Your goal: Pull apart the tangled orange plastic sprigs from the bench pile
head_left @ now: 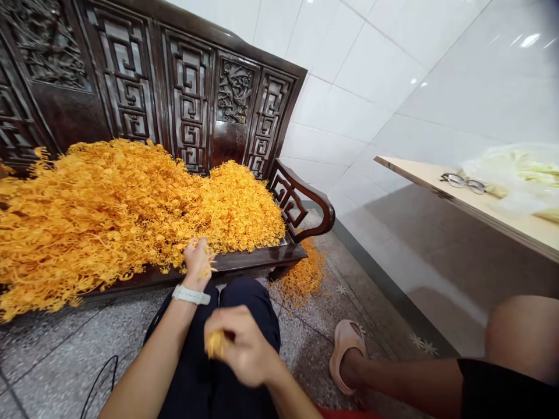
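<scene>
A big heap of orange, spidery, curled pieces (109,215), perhaps artificial flower parts, covers the seat of a dark carved wooden bench. My left hand (198,262), with a pale band on its wrist, is closed at the front edge of that heap, and orange strands stick out of its fingers. Over my lap, my right hand (240,343) is closed around a small bunch of yellow-orange pieces (217,344), slightly blurred. A second, lighter mound of small orange heads (244,206) lies by the bench's armrest.
The wooden armrest (325,212) curves at the bench's right end. Orange scraps (303,273) lie on the floor below. Another person's foot in a pink clog (343,355) is at right. A board (428,171) carries glasses (463,181) and a plastic bag (515,174). A black cable (102,372) lies lower left.
</scene>
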A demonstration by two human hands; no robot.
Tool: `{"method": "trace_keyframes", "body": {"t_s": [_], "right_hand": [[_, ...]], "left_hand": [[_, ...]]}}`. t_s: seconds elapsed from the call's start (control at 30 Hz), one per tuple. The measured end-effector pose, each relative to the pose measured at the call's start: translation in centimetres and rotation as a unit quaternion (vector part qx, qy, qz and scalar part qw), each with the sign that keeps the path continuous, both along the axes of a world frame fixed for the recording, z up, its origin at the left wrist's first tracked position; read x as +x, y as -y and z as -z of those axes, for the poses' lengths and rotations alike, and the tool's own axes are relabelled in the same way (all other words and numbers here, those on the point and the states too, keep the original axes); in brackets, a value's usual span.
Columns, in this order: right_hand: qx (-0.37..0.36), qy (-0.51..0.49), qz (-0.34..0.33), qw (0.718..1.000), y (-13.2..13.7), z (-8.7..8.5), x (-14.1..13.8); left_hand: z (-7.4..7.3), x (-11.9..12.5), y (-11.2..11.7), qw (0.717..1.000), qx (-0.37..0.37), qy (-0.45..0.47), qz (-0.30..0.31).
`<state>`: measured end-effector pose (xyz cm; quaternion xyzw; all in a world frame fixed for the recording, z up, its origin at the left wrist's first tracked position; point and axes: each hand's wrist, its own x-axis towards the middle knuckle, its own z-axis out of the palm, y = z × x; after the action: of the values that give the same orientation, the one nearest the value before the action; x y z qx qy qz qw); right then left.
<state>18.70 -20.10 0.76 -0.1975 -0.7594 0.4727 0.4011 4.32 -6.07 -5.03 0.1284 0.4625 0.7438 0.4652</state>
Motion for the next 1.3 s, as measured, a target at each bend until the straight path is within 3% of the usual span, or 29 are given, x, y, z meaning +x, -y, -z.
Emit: {"method": "trace_keyframes", "body": {"t_s": [0.1, 0.2, 0.23, 0.3, 0.33, 0.37, 0.4, 0.47, 0.53, 0.63, 0.7, 0.77, 0.83, 0.9, 0.97, 1.03, 1.13, 1.2, 1.3], "right_hand": [[0.006, -0.016, -0.117, 0.993, 2.0, -1.8, 1.5], [0.029, -0.019, -0.225, 0.974, 1.6, -4.2, 4.3], [0.051, -0.034, -0.308, 0.95, 1.0, -5.0, 5.1], [0.089, -0.099, -0.484, 0.865, -0.7, -6.6, 6.3], [0.083, -0.152, -0.495, 0.851, -1.7, -7.4, 6.5], [0.06, -0.208, -0.449, 0.867, -2.8, -8.2, 6.5], [0.026, -0.254, -0.361, 0.897, -3.9, -8.9, 6.2], [-0.057, -0.291, -0.134, 0.946, -6.0, -9.9, 5.2], [-0.122, -0.264, 0.036, 0.956, -7.6, -9.9, 3.8], [-0.121, -0.185, 0.253, 0.942, -8.1, -7.4, 1.4], [-0.061, -0.104, 0.332, 0.935, -7.2, -4.4, 0.0], [-0.046, -0.018, 0.338, 0.94, -6.1, -1.3, -1.1], [-0.085, 0.034, 0.291, 0.952, -5.4, 1.0, -2.0], [-0.117, 0.044, 0.253, 0.959, -5.1, 2.3, -2.4], [-0.125, 0.042, 0.243, 0.961, -4.7, 2.6, -2.1], [-0.148, 0.057, 0.196, 0.968, -3.9, 1.9, -1.4], [-0.173, 0.125, 0.074, 0.974, -1.8, -0.2, 0.2], [-0.137, 0.187, 0.036, 0.972, -0.4, -2.1, 1.4], [-0.048, 0.278, 0.036, 0.959, 1.1, -5.5, 3.2]], "left_hand": [[-0.1, -1.2, -0.8, 1.0, -0.005, 0.007, -0.026], [-0.1, -0.8, -0.4, 1.0, -0.003, 0.008, -0.013], [0.0, -0.4, -0.2, 1.0, -0.003, 0.009, -0.004], [0.2, 0.3, 0.1, 1.0, -0.006, 0.017, 0.008], [0.3, 0.6, 0.2, 1.0, -0.01, 0.024, 0.01], [0.3, 0.9, 0.3, 0.999, -0.015, 0.031, 0.011], [0.3, 1.1, 0.5, 0.999, -0.019, 0.038, 0.009], [0.2, 1.4, 0.7, 0.999, -0.022, 0.048, 0.002], [0.1, 1.6, 0.9, 0.998, -0.02, 0.055, -0.009], [-0.2, 1.5, 1.3, 0.997, -0.019, 0.07, -0.019], [-0.3, 1.4, 1.4, 0.997, 0.0, 0.075, -0.015], [-0.4, 1.4, 1.6, 0.997, 0.029, 0.07, -0.002], [-0.5, 1.6, 1.8, 0.998, 0.045, 0.049, 0.018], [-0.7, 1.9, 1.9, 0.998, 0.041, 0.031, 0.038], [-1.1, 2.0, 1.9, 0.997, 0.038, 0.032, 0.051], [-1.5, 2.1, 2.0, 0.995, 0.057, 0.057, 0.06], [-2.3, 2.5, 2.8, 0.982, 0.12, 0.098, 0.109], [-2.9, 3.2, 3.8, 0.969, 0.154, 0.11, 0.16], [-3.5, 4.5, 5.2, 0.952, 0.182, 0.118, 0.218]]}}
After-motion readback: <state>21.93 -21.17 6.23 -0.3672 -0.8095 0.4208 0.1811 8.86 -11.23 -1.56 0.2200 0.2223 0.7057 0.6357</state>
